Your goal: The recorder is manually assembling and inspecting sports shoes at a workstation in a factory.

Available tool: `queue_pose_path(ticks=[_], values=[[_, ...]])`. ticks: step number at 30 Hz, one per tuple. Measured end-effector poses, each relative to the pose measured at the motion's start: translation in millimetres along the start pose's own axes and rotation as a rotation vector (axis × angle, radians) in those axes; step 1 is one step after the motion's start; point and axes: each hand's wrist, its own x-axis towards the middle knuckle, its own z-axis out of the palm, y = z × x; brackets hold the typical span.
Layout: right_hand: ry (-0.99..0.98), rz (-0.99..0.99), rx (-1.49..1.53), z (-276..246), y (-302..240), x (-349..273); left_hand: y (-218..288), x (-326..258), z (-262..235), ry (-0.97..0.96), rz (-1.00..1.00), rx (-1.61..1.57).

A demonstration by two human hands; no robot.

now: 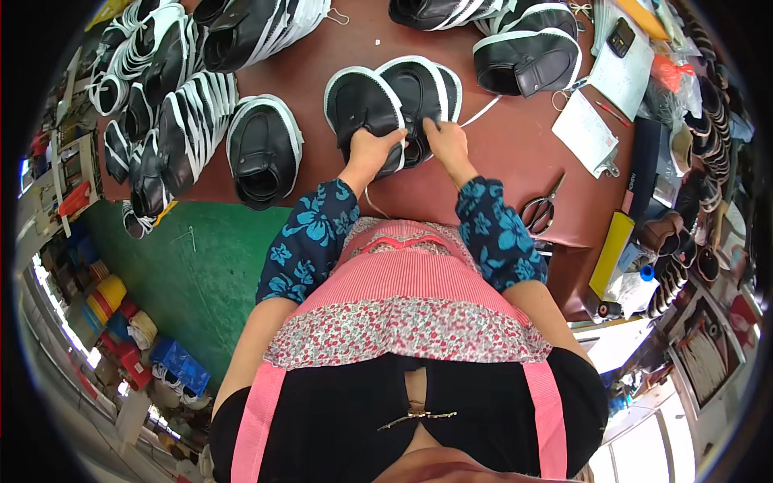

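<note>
Several black shoe uppers with white edging lie together in front of me on the brown table. My left hand (374,150) grips the left shoe upper (354,98) at its opening, thumb and fingers pressed together near its inner edge. With fingers closed, my right hand (448,145) pinches the edge of the right shoe upper (411,80). Part of another upper (452,90) shows behind the right one. A white strip (481,110) runs out from the pile to the right. What lies under my fingertips is partly hidden.
A stack of shoe uppers (193,121) and a small pile (266,149) stand left. More uppers (527,60) lie far right. Scissors (543,205), a clipped paper sheet (584,133), a red pen (613,113) and a phone (621,38) are on the right of the brown table (322,48).
</note>
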Motion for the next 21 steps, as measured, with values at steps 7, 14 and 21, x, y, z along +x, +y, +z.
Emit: queue_pose_path(ticks=[7, 14, 21], values=[[-0.171, 0.058, 0.217, -20.7, 3.6, -37.1, 3.4, -16.5, 3.9, 0.016, -0.035, -0.006], [-0.295, 0.107, 0.468, -11.0, 10.3, -54.6, 3.0, -9.6, 2.6, 0.024, -0.019, 0.028], [-0.308, 0.037, 0.477, -8.9, 23.5, -40.6, 5.0, -3.1, 3.6, 0.007, 0.033, 0.034]])
